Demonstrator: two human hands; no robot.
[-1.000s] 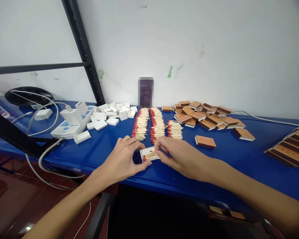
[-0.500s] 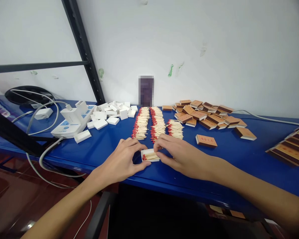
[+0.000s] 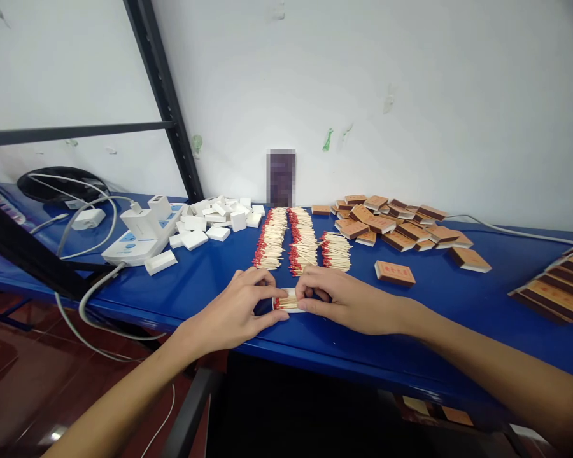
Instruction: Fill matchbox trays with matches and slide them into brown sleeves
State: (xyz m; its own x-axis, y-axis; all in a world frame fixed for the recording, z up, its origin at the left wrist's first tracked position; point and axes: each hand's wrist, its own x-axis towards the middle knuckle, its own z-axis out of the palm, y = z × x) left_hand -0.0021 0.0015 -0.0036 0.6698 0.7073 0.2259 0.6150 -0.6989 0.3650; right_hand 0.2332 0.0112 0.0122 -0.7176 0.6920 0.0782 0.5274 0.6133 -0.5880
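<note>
A small white matchbox tray (image 3: 293, 310) with red-tipped matches (image 3: 286, 302) in it lies on the blue table near its front edge. My left hand (image 3: 243, 305) grips the tray's left end between thumb and index finger. Curled over the right end, my right hand (image 3: 339, 296) has its thumb on the near side and its fingertips at the match ends; it covers that part of the tray. Just beyond my hands are a left row of matches (image 3: 270, 238), a middle row (image 3: 303, 238) and a shorter right pile (image 3: 336, 251).
White empty trays (image 3: 219, 213) are heaped at the back left, near a power strip (image 3: 138, 245) with cables. Brown matchbox sleeves (image 3: 382, 222) pile up at the back right, a single one (image 3: 395, 272) nearer. A stack of matchboxes (image 3: 558, 286) stands far right. A black rack post (image 3: 165, 95) rises left.
My right hand's fingers have curled in and moved down slightly onto the tray's right end. My left index finger now reaches further over the tray's left end. The view has shifted slightly.
</note>
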